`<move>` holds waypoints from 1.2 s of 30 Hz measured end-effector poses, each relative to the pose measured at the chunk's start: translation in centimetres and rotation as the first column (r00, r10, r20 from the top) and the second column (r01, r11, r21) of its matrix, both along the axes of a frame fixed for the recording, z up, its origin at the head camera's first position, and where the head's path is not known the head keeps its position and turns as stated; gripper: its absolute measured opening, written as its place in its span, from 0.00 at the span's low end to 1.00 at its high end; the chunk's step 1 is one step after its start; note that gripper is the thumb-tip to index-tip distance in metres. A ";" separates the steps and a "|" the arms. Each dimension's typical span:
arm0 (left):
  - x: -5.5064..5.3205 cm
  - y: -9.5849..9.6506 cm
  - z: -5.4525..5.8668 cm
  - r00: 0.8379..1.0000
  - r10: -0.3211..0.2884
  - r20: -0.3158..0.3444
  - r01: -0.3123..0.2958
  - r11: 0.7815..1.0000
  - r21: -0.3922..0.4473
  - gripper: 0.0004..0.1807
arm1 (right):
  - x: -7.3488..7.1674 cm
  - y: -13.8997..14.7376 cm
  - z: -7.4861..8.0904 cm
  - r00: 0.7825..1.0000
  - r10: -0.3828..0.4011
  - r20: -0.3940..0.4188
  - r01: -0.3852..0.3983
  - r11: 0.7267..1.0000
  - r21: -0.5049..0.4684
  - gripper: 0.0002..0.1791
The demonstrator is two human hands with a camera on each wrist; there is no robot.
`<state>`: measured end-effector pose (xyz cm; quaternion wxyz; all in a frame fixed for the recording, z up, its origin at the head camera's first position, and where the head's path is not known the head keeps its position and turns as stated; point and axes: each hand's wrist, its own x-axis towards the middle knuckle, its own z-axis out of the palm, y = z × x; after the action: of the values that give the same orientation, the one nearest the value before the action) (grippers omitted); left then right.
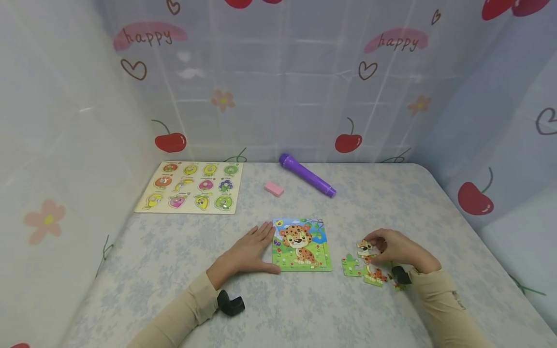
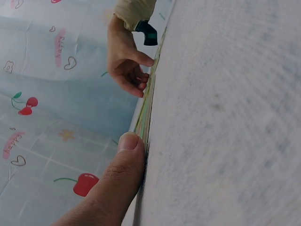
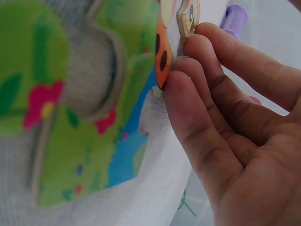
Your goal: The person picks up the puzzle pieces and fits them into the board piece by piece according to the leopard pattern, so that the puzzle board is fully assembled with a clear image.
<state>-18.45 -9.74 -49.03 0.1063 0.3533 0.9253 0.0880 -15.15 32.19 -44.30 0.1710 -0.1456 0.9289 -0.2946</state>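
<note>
My left hand (image 1: 249, 252) lies beside a square leopard-cub puzzle board (image 1: 324, 260), its straight fingers and thumb touching the left side. In the left wrist view the left thumb (image 2: 123, 162) presses at the board's thin edge. To the right, my right hand (image 1: 395, 249) pinches a puzzle piece (image 1: 365, 248) with part of the cub's face. Up close, that piece's orange spotted part (image 3: 162, 59) shows between thumb and fingertips. Green puzzle pieces (image 1: 350, 267) and a spotted-leg piece (image 1: 375, 277) lie on the table below it, partly overlapping in view.
A fruit peg board (image 1: 238, 188) lies at the back left. Near the back middle are a pink eraser-like block (image 1: 274, 189) and a purple toy microphone (image 1: 308, 176). More small pieces (image 1: 398, 286) lie by the right wrist. Printed curtains (image 1: 278, 96) enclose the table's back and sides.
</note>
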 end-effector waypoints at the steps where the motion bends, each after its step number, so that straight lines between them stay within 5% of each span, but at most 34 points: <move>1: 0.0 0.0 0.0 1.000 0.001 0.001 -0.001 1.000 0.000 0.66 | 0.0 0.0 0.0 1.000 -0.006 0.003 0.006 1.000 -0.001 0.32; 36: -0.2 -0.1 -0.4 1.000 0.001 -0.010 -0.001 1.000 0.016 0.66 | 0.0 0.1 -0.3 0.998 -0.009 -0.062 0.012 0.999 0.046 0.26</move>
<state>-18.67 -9.79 -49.45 0.0987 0.3541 0.9253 0.0936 -15.14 32.31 -44.56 0.1440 -0.1457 0.9411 -0.2691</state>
